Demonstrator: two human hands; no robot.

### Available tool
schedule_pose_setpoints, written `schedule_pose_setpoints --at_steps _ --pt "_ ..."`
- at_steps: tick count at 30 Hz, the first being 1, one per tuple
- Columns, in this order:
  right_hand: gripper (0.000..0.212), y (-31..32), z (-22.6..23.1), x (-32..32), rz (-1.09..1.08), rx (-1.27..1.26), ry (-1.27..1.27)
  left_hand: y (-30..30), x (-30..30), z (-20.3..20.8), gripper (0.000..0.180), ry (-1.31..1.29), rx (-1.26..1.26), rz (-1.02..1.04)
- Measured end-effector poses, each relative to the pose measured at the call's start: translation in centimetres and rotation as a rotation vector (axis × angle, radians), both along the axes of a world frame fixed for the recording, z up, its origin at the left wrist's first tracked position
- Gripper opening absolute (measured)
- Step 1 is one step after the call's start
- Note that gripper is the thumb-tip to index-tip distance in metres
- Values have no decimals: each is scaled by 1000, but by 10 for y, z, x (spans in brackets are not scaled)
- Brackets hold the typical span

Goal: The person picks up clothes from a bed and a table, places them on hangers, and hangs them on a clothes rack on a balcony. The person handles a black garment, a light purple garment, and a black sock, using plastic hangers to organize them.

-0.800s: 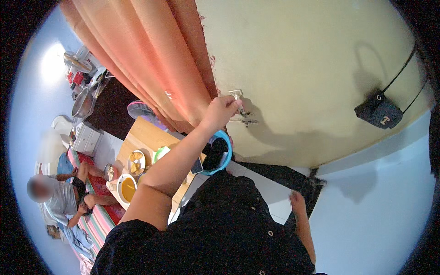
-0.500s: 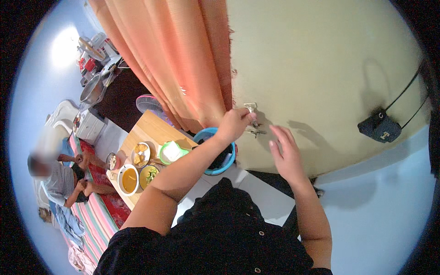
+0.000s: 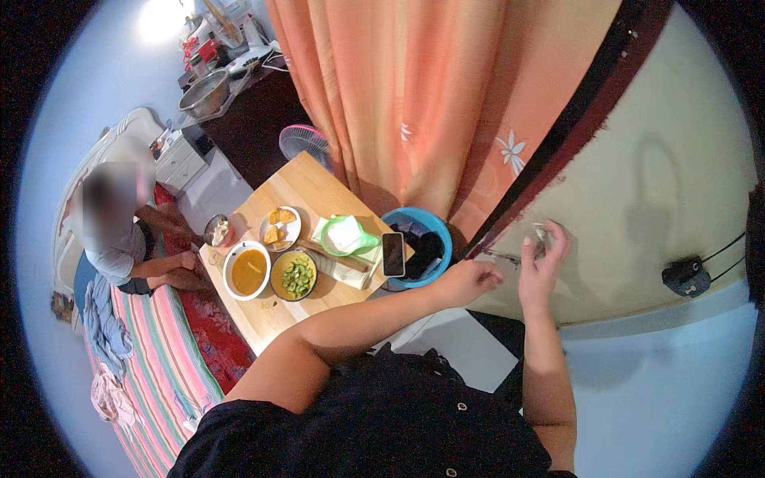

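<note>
My left hand [image 3: 472, 281] is at the curtain's lower edge with its fingers curled in; whatever they may hold is hidden. Close by on its right is my right hand [image 3: 543, 263], raised against the wall, its thumb and fingers bent around a small pale piece [image 3: 541, 232] too small to name. A thin dark metal fitting [image 3: 502, 256] shows on the wall between the hands. The orange curtain [image 3: 414, 103], with a white flower pattern and a dark red edge, hangs spread out just beyond my left hand.
On a wooden table [image 3: 279, 179] to the left stand a bowl of orange soup [image 3: 249, 272], a bowl of green vegetables [image 3: 295, 277], a plate of yellow food [image 3: 281, 229] and a phone [image 3: 394, 255]. A blue tub [image 3: 438, 275] is beside it. A person [image 3: 119, 247] sits beyond; a black bag [image 3: 686, 276] hangs right.
The curtain has spread to the right, over more of the wall. My left hand has come away from the wall fitting and lower; my right hand has risen and its fingers have bent. The view has turned left.
</note>
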State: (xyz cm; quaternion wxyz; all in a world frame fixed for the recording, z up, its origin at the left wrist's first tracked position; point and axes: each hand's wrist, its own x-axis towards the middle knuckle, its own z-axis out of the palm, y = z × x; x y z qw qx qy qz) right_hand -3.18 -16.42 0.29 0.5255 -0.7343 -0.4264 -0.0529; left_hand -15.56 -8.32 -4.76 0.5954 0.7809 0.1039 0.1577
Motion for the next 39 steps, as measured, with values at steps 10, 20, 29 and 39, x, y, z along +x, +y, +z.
schedule_pose_setpoints --at_steps 10,20,29,39 --pt "70 -25 -13 -54 -323 3 3 5 -139 -51 22 235 -215 -85" --pt "97 -166 -23 -116 -391 -66 163 -43 -202 -91 23 401 -267 -149" --pt "104 -325 -49 -147 -422 -64 -87 -124 -197 -120 23 426 -353 -166" --pt "60 -434 -13 -179 -737 -732 -1375 -199 -188 -123 21 435 -452 -148"
